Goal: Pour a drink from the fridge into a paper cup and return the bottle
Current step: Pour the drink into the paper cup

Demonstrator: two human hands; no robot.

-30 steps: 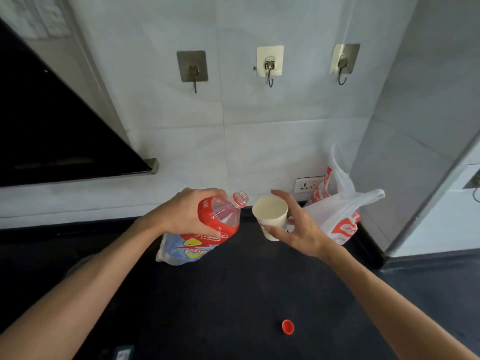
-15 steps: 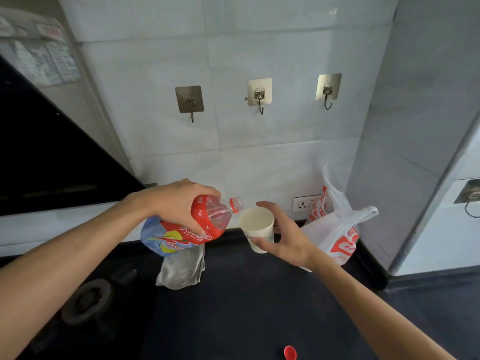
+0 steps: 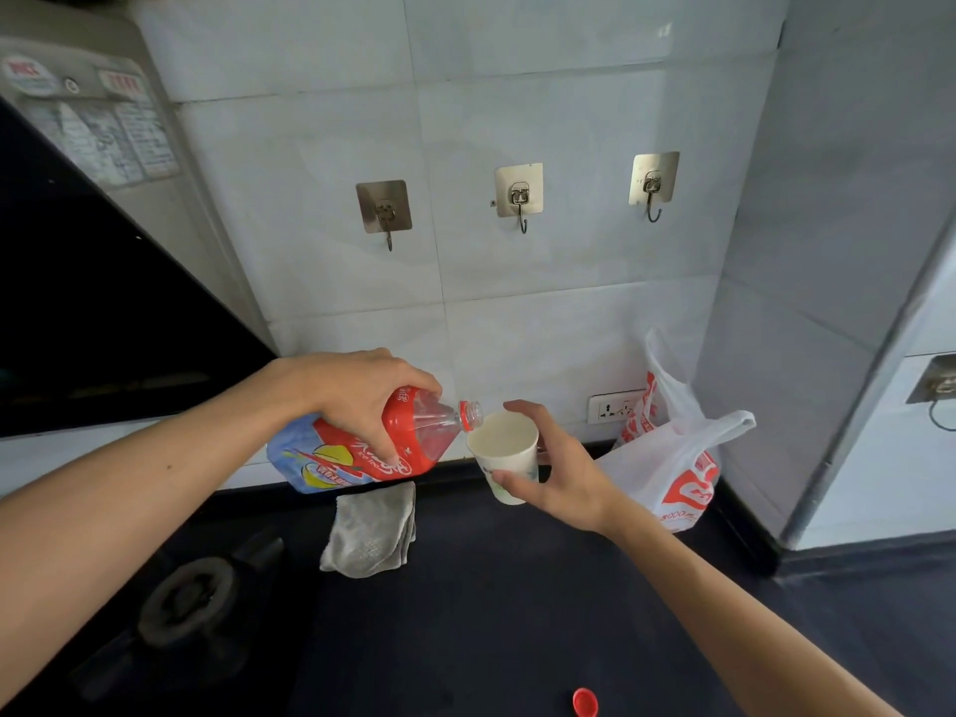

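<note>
My left hand (image 3: 357,395) grips a large plastic bottle (image 3: 414,437) with a red and blue label, tipped almost level above the black counter (image 3: 491,613). Its open neck rests at the rim of a white paper cup (image 3: 509,452). My right hand (image 3: 558,473) holds that cup in the air from the right side, thumb in front and fingers behind. I cannot make out liquid in the cup. The bottle's red cap (image 3: 585,702) lies on the counter near the front edge.
A grey cloth (image 3: 370,535) lies on the counter under the bottle. A gas burner (image 3: 189,602) sits at the front left. A white and red plastic bag (image 3: 677,458) stands in the back right corner beside a wall socket (image 3: 613,406). Three hooks hang on the tiled wall.
The bottle has tipped further toward level and its neck has come up to the cup's rim. The view has tilted up, so both hands appear lower, and the cloth and burner show.
</note>
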